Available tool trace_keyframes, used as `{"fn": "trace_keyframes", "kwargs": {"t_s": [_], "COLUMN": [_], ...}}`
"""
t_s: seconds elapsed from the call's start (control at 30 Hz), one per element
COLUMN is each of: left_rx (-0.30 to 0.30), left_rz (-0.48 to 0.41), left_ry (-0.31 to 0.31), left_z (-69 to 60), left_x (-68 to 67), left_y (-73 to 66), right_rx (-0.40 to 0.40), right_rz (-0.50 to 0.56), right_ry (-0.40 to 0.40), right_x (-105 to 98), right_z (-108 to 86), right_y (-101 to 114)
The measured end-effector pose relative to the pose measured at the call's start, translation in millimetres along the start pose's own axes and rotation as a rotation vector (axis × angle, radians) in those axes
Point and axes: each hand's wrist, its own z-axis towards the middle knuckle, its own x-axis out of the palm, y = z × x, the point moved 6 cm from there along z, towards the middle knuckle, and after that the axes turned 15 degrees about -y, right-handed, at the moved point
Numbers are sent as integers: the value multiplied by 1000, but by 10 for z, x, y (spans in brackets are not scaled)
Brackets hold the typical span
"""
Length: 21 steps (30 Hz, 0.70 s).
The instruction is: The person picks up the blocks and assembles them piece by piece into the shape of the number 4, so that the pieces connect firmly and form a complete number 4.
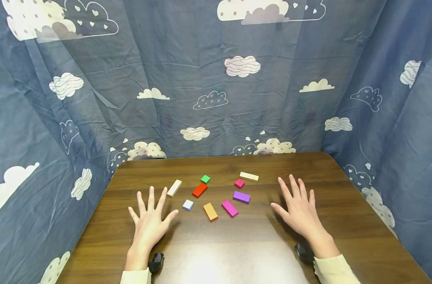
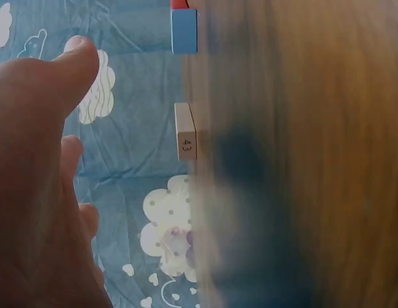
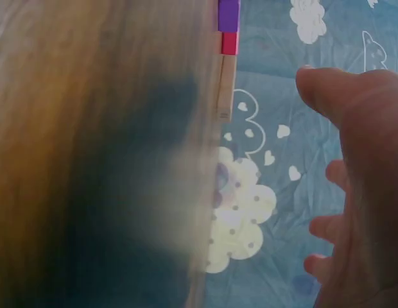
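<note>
My left hand (image 1: 150, 225), fingers spread and straight, is over the left of the table and holds nothing. Beside its fingertips lies a plain wooden block (image 1: 174, 188), which carries the number 43 in the left wrist view. A light blue block (image 1: 188, 204) sits right of that hand. On the right, my other hand (image 1: 301, 211) is likewise spread and holds nothing. Nearest to it are a purple block (image 1: 241, 197) and a second plain wooden block (image 1: 249, 176). Between the hands lie orange (image 1: 210, 212), magenta (image 1: 230, 208), red (image 1: 200, 190), green (image 1: 205, 179) and crimson (image 1: 239, 183) blocks.
The brown wooden table (image 1: 237, 236) has a bright glare near its front. Blue curtains (image 1: 187, 51) with cloud prints hang behind it and on both sides. A dark wrist device (image 1: 156, 262) is on the left wrist, another (image 1: 304, 253) on the right.
</note>
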Motion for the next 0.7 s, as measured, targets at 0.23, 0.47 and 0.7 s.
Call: {"fn": "trace_keyframes", "kwargs": {"t_s": [0.23, 0.47, 0.7], "left_rx": [-4, 18, 69], "left_rz": [-57, -112, -250], "left_ry": [33, 21, 55], "left_z": [-28, -45, -146], "left_x": [28, -25, 64], "left_y": [-80, -305, -705], "right_rx": [-29, -73, -128], "right_rz": [91, 217, 324], "right_ry": [1, 52, 61], "right_x": [-96, -111, -97], "right_z": [108, 206, 208], "right_y": [149, 423, 615]}}
